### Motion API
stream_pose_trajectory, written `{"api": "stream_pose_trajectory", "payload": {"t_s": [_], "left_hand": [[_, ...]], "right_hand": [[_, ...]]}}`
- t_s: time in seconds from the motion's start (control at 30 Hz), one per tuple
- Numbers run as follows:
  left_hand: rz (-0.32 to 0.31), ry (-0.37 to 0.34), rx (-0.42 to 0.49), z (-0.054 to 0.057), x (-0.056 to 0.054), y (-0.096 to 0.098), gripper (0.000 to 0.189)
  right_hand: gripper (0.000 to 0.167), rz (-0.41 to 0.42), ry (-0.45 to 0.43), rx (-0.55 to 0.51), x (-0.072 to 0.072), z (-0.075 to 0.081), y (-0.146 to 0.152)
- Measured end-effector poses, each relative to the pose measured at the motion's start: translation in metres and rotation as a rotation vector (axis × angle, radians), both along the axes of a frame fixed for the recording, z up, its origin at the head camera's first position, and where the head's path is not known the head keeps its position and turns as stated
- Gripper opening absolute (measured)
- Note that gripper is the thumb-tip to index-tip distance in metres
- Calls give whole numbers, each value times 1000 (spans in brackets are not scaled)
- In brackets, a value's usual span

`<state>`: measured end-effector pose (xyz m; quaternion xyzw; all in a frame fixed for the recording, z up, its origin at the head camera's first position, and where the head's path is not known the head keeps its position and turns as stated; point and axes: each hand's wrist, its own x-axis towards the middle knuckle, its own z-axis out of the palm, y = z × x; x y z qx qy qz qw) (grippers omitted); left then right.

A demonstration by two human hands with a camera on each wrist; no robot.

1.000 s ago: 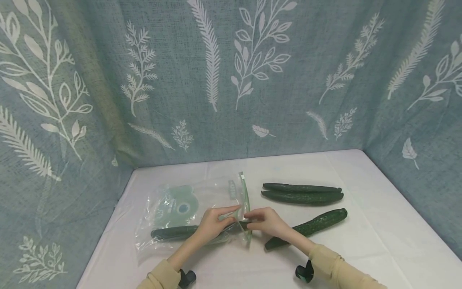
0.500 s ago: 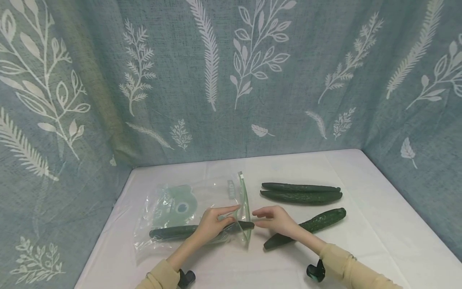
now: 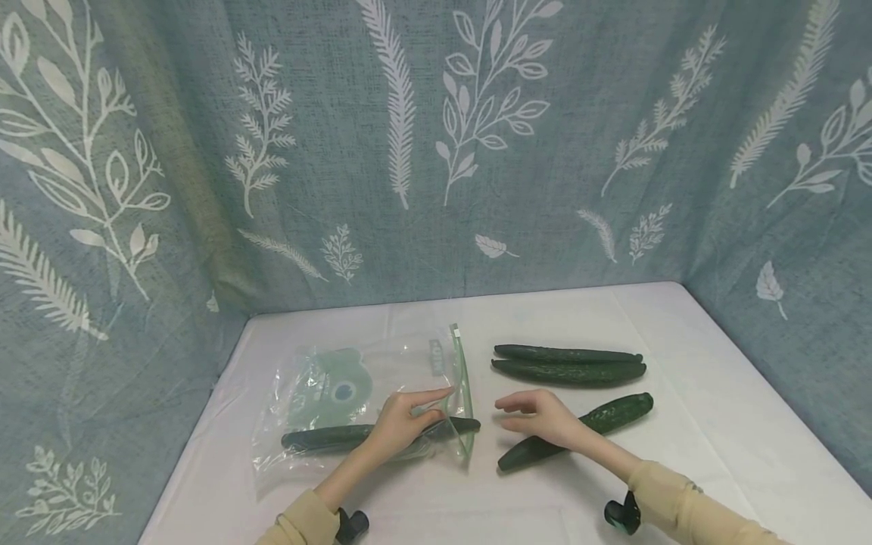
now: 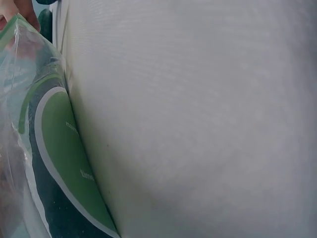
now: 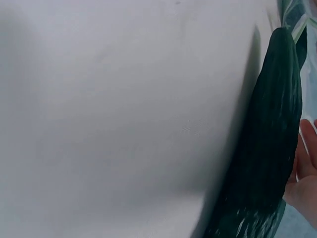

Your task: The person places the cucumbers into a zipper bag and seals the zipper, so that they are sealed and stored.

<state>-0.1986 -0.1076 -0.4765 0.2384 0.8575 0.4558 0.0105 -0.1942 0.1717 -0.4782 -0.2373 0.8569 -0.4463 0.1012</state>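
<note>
A clear zip bag (image 3: 409,356) with a green zip edge lies on the table, its mouth facing right. My left hand (image 3: 398,422) pinches the near part of that mouth between thumb and fingers. One cucumber (image 3: 330,437) lies inside, its right end poking out past the zip edge; the left hand and wrist cover its middle. My right hand (image 3: 545,418) holds nothing, fingers loosely bent, above a loose cucumber (image 3: 616,414). In the right wrist view this cucumber (image 5: 267,139) looms close, with right-hand fingers (image 5: 309,144) behind it. The bag's printed side (image 4: 69,144) shows in the left wrist view.
Two more cucumbers, a far one (image 3: 565,353) and a nearer one (image 3: 572,372), lie side by side behind the right hand. A white cloth covers the table (image 3: 722,424). Blue-green leaf-patterned curtains (image 3: 422,151) stand behind and at both sides.
My right hand has let go of the end of the bagged cucumber and moved right, over the loose one. That end now shows outside the mouth. The left hand keeps its place.
</note>
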Motion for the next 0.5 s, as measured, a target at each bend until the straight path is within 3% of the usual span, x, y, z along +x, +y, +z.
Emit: {"api": "stream_pose_trajectory", "payload": {"t_s": [0.5], "left_hand": [[-11,-14,21,0,1,-1,39]], "right_hand": [[37,-6,56,69,2,7,43]]}}
